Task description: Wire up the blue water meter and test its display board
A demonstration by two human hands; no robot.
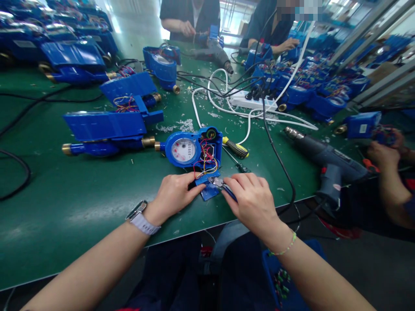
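A blue water meter [183, 149] lies on the green table with its round dial facing up and its wiring compartment open. Red, yellow and white wires [209, 160] run from that compartment toward me to a small blue plastic part [201, 179]. My left hand [173, 192] pinches this part between thumb and fingers. In my right hand [251, 196] is a pair of cutting pliers [218, 182], its jaws at the part's right end. Whether the jaws touch plastic or wire I cannot tell. A flat blue piece [210, 193] sits just below the jaws.
A yellow-black screwdriver [236, 147] and a dark-handled one [240, 166] lie right of the meter. Further right is a heat gun [327, 157]. Cables surround a white power strip [251, 100]. More meters [105, 125] stand left; co-workers' hands [385, 151] show right and across.
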